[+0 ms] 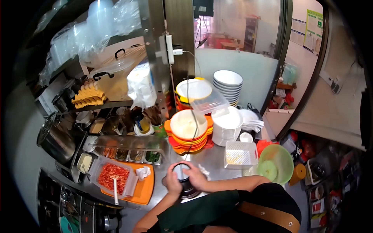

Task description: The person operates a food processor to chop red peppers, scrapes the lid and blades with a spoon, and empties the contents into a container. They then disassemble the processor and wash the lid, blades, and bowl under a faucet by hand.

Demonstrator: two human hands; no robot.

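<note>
The dark cylindrical appliance (183,179) is clasped between the left grip (173,181) and right grip (197,179), neither clearly nearer. Its long axis is held seemingly upright, the worktop (218,171) lying beneath both.

To my left, a clear tub (132,184) of chopped red food (108,176) sits on an orange tray (145,191), a white-handled utensil (115,191) standing in it. Ahead of me, stacked orange bowls (189,139) stand beside stacked white dishes (226,130). Rightward I see a perforated white basket (244,149) and a green basin (286,161). Eggs (91,86) rest in a yellow carton (89,99) on my left-hand shelf.
</note>
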